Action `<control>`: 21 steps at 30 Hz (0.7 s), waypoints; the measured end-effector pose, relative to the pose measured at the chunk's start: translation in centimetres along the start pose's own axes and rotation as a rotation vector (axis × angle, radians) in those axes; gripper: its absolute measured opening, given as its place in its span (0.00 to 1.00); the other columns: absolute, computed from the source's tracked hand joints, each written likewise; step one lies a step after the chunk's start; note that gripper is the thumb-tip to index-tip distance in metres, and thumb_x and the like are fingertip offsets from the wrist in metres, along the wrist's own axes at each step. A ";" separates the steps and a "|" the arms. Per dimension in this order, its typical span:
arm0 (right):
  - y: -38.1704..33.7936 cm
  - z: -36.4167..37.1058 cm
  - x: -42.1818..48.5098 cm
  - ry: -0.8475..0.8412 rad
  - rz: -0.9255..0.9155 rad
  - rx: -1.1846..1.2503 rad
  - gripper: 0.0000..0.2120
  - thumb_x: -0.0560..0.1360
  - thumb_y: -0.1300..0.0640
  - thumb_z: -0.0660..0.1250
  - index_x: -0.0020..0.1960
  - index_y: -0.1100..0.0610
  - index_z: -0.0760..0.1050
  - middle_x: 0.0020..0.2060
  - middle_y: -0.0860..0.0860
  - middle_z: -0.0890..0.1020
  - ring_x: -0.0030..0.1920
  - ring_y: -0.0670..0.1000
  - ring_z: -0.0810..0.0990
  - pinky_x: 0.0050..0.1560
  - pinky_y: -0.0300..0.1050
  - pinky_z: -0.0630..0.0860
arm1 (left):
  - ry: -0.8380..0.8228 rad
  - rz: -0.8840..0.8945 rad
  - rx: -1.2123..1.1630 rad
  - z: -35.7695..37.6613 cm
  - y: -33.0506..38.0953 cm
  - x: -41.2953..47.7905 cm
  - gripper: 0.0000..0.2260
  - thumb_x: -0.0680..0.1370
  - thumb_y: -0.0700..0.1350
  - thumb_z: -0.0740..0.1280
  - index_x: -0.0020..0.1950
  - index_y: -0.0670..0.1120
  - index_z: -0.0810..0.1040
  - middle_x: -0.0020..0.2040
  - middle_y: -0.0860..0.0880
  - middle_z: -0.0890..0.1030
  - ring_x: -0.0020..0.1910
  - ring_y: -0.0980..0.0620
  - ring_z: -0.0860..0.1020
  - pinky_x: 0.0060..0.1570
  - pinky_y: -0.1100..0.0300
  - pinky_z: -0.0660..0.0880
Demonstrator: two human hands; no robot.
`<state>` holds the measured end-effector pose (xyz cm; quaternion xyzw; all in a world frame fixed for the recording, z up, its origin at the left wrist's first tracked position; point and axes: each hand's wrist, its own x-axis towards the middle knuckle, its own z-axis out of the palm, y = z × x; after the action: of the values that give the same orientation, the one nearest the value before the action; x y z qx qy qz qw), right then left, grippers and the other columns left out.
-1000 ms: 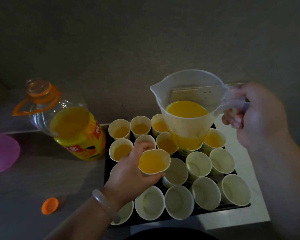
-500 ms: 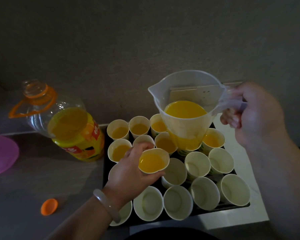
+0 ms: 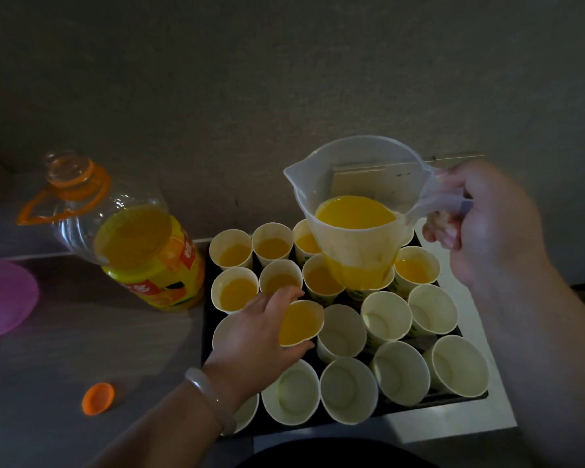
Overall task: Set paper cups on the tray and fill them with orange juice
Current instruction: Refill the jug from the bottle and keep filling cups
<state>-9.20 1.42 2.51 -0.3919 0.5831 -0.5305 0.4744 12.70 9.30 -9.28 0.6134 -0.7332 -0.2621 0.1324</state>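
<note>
Grey counter [image 3: 48,349] fills the lower left, with the black tray [image 3: 206,332] of paper cups at centre. Left hand [image 3: 254,336] grasps a filled cup [image 3: 299,324] there; right hand [image 3: 487,224] clenches the jug [image 3: 355,211] handle above, juice inside.

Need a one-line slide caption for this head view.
Left hand grips a juice-filled paper cup at the tray while the right hand holds a clear jug of juice above it.

Purple plate [image 3: 4,298] on grey counter [image 3: 81,336]
</note>
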 end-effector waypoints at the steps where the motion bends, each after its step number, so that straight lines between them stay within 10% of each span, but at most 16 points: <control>1: 0.0 0.0 0.0 -0.008 -0.005 0.003 0.26 0.76 0.59 0.58 0.19 0.54 0.70 0.16 0.50 0.62 0.19 0.49 0.60 0.28 0.43 0.64 | -0.007 0.003 0.027 -0.1 0.2 0.1 0.30 0.72 0.59 0.71 0.70 0.59 0.62 0.64 0.56 0.72 0.60 0.58 0.71 0.48 0.70 0.67; 21: 0.5 0.0 -0.5 -0.035 -0.018 -0.004 0.22 0.76 0.59 0.59 0.22 0.55 0.67 0.18 0.52 0.62 0.21 0.50 0.59 0.29 0.45 0.62 | -0.025 0.067 0.307 0.4 1.1 1.1 0.31 0.74 0.61 0.67 0.73 0.56 0.60 0.67 0.55 0.65 0.69 0.52 0.60 0.67 0.58 0.62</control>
<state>-9.05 1.95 2.09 -0.4072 0.5722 -0.5268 0.4788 11.35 8.43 -9.19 0.5985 -0.7862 -0.1497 0.0365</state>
